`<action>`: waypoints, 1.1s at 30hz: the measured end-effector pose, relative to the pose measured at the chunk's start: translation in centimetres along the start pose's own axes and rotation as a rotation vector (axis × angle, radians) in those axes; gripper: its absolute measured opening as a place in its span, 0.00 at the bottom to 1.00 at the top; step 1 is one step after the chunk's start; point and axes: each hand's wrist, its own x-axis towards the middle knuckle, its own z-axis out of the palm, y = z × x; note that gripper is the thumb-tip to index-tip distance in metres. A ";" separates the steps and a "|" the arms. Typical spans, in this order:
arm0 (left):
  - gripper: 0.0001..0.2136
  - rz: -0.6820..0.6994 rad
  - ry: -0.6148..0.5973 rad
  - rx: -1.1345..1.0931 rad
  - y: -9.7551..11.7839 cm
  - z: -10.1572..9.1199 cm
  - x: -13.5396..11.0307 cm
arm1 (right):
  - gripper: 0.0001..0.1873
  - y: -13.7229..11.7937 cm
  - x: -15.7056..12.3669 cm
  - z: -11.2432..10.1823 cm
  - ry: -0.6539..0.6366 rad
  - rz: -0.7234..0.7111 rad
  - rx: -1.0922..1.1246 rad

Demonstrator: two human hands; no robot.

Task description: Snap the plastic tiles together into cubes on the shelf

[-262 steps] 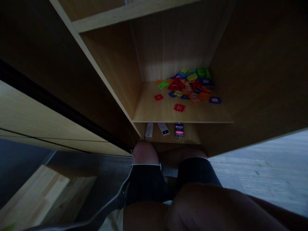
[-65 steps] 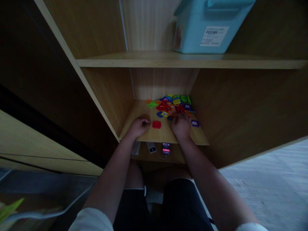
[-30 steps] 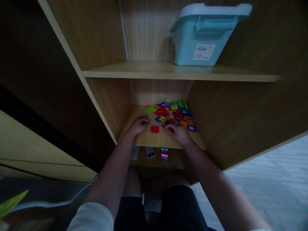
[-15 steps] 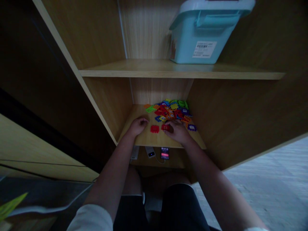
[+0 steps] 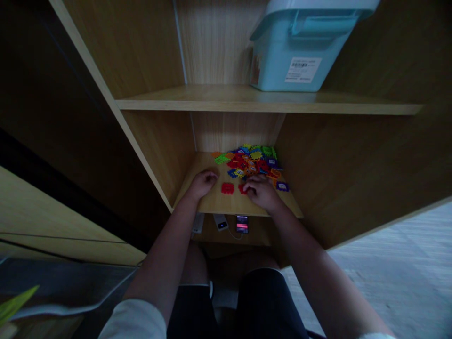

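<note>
My left hand [image 5: 204, 182] rests on the lower shelf, left of the tiles, its fingers curled in and nothing visible in them. Right of it, a red notched plastic tile [image 5: 228, 188] lies flat and untouched. My right hand [image 5: 260, 192] is closed over the right part of a second red notched tile [image 5: 242, 189], with bent fingertips on it; the thumb is hidden. Behind both hands spreads a pile of colourful interlocking plastic tiles [image 5: 243, 162], in red, orange, yellow, green and blue. A purple tile [image 5: 282, 186] lies right of my right hand.
A light blue lidded box [image 5: 286, 56] stands on the upper shelf [image 5: 212, 100]. Below the front edge of the lower shelf [image 5: 226, 205] lie a lit phone [image 5: 242, 223] with a cable and a white device [image 5: 221, 222]. Wooden side walls enclose the compartment.
My right hand has shifted slightly right, and its fingers now cover more of the second red tile's right side. My left hand and the first red tile stay in place.
</note>
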 end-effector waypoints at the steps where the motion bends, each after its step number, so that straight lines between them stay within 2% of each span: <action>1: 0.09 0.000 0.000 -0.001 0.0 0.0 0.0 | 0.12 0.0 0.0 0.0 0.006 -0.003 0.004; 4: 0.09 -0.001 0.008 -0.006 0.0 0.0 0.0 | 0.11 0.0 0.0 -0.1 0.015 0.019 -0.008; 7: 0.09 -0.016 0.013 -0.014 0.0 0.1 0.0 | 0.04 -0.4 0.1 -0.3 -0.019 0.028 -0.045; 14: 0.09 -0.017 0.000 -0.014 -0.2 0.1 0.1 | 0.20 -0.3 0.1 0.1 -0.005 0.103 -0.166; 17: 0.09 -0.026 -0.003 -0.001 -0.2 0.2 0.1 | 0.20 -0.1 0.0 0.5 -0.002 0.126 -0.160; 24: 0.09 -0.051 -0.007 -0.002 0.3 0.0 0.0 | 0.17 -0.1 0.0 0.3 -0.020 0.078 -0.076; 33: 0.09 -0.030 0.011 -0.038 0.0 0.1 -0.1 | 0.30 0.0 0.0 0.3 0.022 0.151 -0.012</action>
